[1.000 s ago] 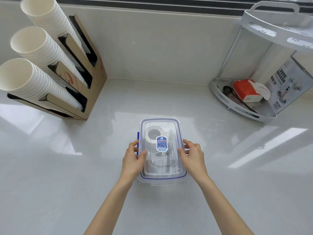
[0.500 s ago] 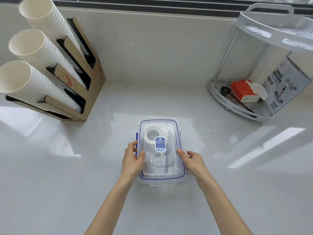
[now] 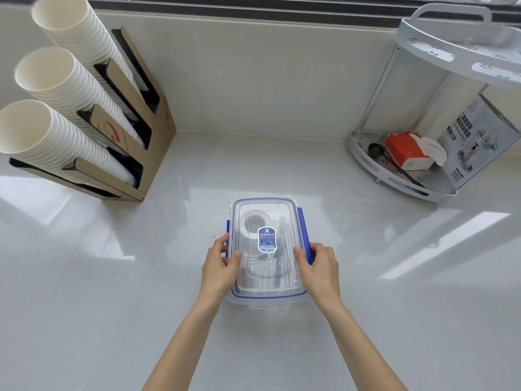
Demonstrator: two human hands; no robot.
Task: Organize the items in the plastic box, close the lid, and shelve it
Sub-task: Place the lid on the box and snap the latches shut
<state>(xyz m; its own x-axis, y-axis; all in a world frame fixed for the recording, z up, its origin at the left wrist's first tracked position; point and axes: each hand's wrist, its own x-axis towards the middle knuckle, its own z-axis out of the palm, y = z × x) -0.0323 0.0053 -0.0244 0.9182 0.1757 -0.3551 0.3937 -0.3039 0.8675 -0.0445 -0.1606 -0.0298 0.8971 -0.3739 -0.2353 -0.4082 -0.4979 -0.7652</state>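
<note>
A clear plastic box [image 3: 266,301] with a blue-trimmed lid [image 3: 265,207] sits on the white counter in front of me. The lid lies on top and carries a blue label [image 3: 266,239]. Through it I see a roll of tape [image 3: 255,221] and other unclear items. My left hand [image 3: 220,266] grips the box's left side, thumb on the lid, fingers at the left blue clip [image 3: 227,230]. My right hand [image 3: 320,268] holds the right side, thumb on the lid, fingers on the right blue clip [image 3: 304,232], which sticks out from the box.
A cardboard holder [image 3: 152,128] with three stacks of white paper cups [image 3: 56,80] stands at the back left. A white two-tier corner shelf [image 3: 400,182] at the back right holds a red tissue pack [image 3: 406,149], a black scoop [image 3: 375,149] and a printed box [image 3: 476,136].
My right hand slid from the lid's near-right corner out to the right side, and the right blue clip now shows swung outward. The left hand stayed put.
</note>
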